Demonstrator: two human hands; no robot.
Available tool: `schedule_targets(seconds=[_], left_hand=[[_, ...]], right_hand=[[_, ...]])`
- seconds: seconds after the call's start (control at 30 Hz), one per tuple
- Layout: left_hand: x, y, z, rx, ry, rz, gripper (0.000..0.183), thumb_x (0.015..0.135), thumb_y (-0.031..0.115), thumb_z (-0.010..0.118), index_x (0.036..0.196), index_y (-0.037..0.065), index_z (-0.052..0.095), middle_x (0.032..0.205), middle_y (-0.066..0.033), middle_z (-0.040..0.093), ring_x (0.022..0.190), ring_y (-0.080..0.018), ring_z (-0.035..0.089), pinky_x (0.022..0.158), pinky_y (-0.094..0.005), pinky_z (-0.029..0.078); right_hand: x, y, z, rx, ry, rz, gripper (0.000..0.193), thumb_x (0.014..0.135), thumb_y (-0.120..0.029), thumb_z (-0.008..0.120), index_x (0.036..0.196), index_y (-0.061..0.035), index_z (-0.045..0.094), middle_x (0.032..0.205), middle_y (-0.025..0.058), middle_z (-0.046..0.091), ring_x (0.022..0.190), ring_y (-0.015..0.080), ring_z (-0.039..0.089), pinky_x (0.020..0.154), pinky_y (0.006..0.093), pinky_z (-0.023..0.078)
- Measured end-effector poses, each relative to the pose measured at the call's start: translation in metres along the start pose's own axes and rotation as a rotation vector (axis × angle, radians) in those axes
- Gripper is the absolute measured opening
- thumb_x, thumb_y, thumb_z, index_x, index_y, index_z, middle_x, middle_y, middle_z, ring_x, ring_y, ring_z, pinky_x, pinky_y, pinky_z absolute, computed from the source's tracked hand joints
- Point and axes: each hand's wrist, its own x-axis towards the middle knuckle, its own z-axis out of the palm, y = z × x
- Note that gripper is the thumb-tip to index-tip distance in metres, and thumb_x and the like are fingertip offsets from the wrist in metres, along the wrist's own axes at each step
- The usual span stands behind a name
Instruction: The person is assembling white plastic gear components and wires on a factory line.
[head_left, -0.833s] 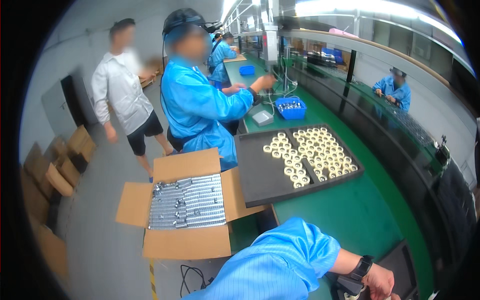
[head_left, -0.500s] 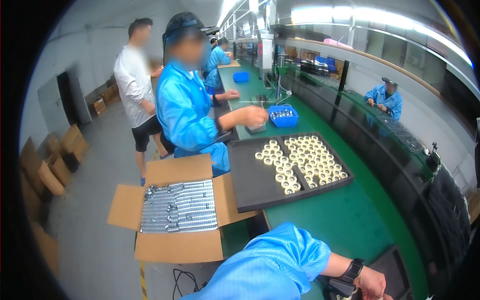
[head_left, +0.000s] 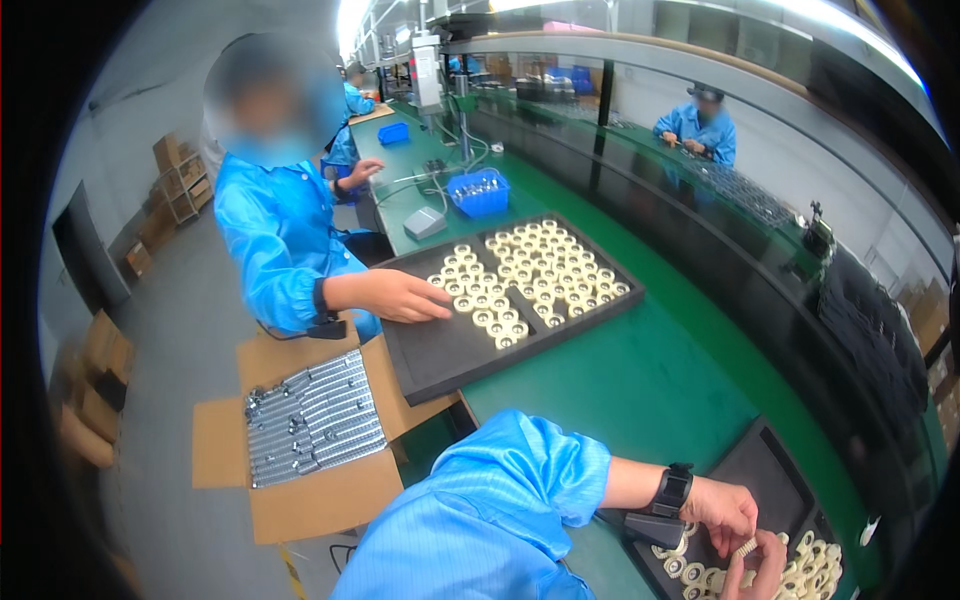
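In front of me at the lower right, my left hand [head_left: 724,512] has its fingers curled down around a small cream ribbed wheel-like part [head_left: 745,548]. My right hand [head_left: 763,568], partly cut off by the lower edge, pinches the same part from below. Both hands are over a black tray [head_left: 762,470] with cream round parts [head_left: 812,572] heaped in it. More of these parts, with dark centres, lie beside my left wrist. A black watch [head_left: 673,489] is strapped on that wrist, with a dark block-shaped device under it.
A larger black tray [head_left: 430,360] of cream parts lies on the green table [head_left: 600,385]; a co-worker's hand [head_left: 400,296] touches it. An open carton [head_left: 290,510] of shiny metal pieces stands left. Beyond are a blue bin [head_left: 478,195] and a grey pedal-like box [head_left: 425,222].
My view has swung toward the right, bringing my right hand and the cream part into sight. The co-worker's hand has come down from near the blue bin onto the larger tray.
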Motion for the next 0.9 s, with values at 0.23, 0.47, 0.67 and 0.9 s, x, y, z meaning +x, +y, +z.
schedule_targets(seconds=[0.23,0.47,0.67,0.9], left_hand=[[-0.005,0.004,0.002,0.023,0.005,-0.008,0.02,0.094,0.021,0.055,0.095,0.002,0.058,0.083,-0.004,0.065,0.07,-0.0112,0.065,0.062,-0.0223,0.051],[-0.005,0.003,0.002,0.029,0.014,-0.027,0.02,0.094,0.021,0.055,0.095,0.002,0.058,0.083,-0.0038,0.066,0.07,-0.0107,0.065,0.062,-0.0219,0.051],[-0.005,0.004,0.004,0.021,0.006,-0.019,0.019,0.094,0.02,0.054,0.096,0.001,0.058,0.083,-0.0033,0.066,0.069,-0.0102,0.065,0.062,-0.0215,0.052],[-0.005,0.003,0.002,0.021,0.008,-0.023,0.019,0.094,0.02,0.054,0.097,0.001,0.058,0.083,-0.0031,0.066,0.069,-0.0099,0.065,0.061,-0.0209,0.051]], right_hand=[[-0.003,-0.001,0.001,0.071,0.004,0.045,0.024,0.086,0.001,0.064,0.109,0.0029,0.059,0.093,0.0147,0.062,0.074,0.0216,0.059,0.073,0.031,0.049],[-0.003,0.003,-0.002,-0.004,-0.021,-0.036,0.025,0.085,0.001,0.064,0.109,0.0027,0.059,0.096,0.0148,0.062,0.076,0.0225,0.059,0.072,0.032,0.049],[-0.002,-0.002,-0.005,-0.007,-0.02,0.004,0.025,0.086,0.0,0.063,0.11,0.002,0.059,0.1,0.0151,0.062,0.077,0.0239,0.059,0.071,0.0322,0.049],[-0.001,-0.001,-0.003,0.014,-0.041,0.006,0.025,0.086,-0.001,0.063,0.111,0.0021,0.058,0.099,0.0153,0.062,0.076,0.0243,0.059,0.069,0.0319,0.049]])
